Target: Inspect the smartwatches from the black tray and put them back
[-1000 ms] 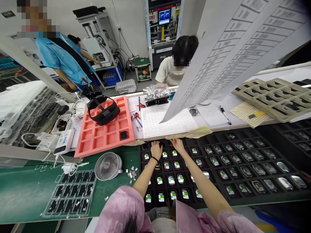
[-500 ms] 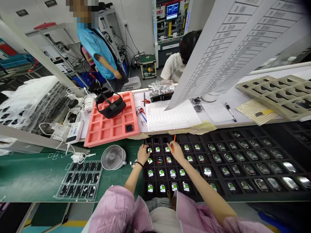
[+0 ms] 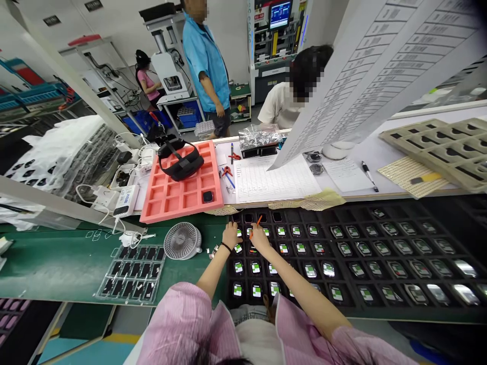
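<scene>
My right hand (image 3: pixel 260 239) is closed around a slim orange stick-like tool (image 3: pixel 259 219). It is over the upper left of a black tray (image 3: pixel 326 208) holding rows of square watch faces, many with green-and-white patches. Beside it, my left hand (image 3: pixel 230 236) rests at the tray's left edge, fingers loosely spread near a watch face (image 3: pixel 239 232). Whether the fingertips touch that face I cannot tell. Just below lies a tilted watch face (image 3: pixel 238 248). My hands partly hide the faces beneath them.
A small grey fan (image 3: pixel 183 241) and a clear tray of dark parts (image 3: pixel 133 271) are on the green bench at left. A pink foam tray (image 3: pixel 178 203) carries a black headset (image 3: pixel 181 161). Printed sheets (image 3: pixel 276 177) lie on the shelf; co-workers are beyond it.
My right hand, with the orange tool, has shifted left, closer to my left hand. The camera view has turned slightly left. The co-worker in blue has moved right.
</scene>
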Tool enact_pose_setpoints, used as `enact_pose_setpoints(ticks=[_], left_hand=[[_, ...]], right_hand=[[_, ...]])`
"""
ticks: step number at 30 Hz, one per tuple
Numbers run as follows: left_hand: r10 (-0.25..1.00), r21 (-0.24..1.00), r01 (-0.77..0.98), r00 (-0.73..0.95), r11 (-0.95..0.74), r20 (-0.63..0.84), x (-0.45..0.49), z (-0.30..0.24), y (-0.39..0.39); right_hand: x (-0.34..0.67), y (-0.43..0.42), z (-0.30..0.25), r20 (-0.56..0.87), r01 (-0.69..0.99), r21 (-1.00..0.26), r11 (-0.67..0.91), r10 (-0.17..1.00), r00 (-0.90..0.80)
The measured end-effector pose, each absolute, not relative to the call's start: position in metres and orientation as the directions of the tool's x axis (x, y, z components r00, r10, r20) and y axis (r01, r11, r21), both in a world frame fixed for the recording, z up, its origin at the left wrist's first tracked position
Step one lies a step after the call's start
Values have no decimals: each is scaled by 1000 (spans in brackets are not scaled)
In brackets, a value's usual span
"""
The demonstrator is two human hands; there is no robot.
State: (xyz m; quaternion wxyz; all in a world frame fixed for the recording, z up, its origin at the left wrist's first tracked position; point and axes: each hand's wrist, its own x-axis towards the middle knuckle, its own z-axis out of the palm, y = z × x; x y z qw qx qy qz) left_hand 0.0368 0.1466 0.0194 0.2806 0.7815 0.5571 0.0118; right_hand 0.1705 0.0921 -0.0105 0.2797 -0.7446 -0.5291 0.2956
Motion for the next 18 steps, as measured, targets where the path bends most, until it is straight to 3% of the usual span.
enact_pose_setpoints(ticks=[9,12,14,18], left_hand=[[933,788,615,304,-37,-193,10,12,141],[929,951,283,304,122,-210,7,20,132],[927,978,43,312,205,-208,8,31,123],[937,978,-86,315,190,-154,18,72,103]], right_hand=[[161,97,-13,-193,366,-885,-288,942,275],[163,95,-4,-199,234,-935,-265,942,272],[166,91,7,-201,135,-960,-244,941,270],[178,77,44,-188,-29,-982,-187,945,267]])
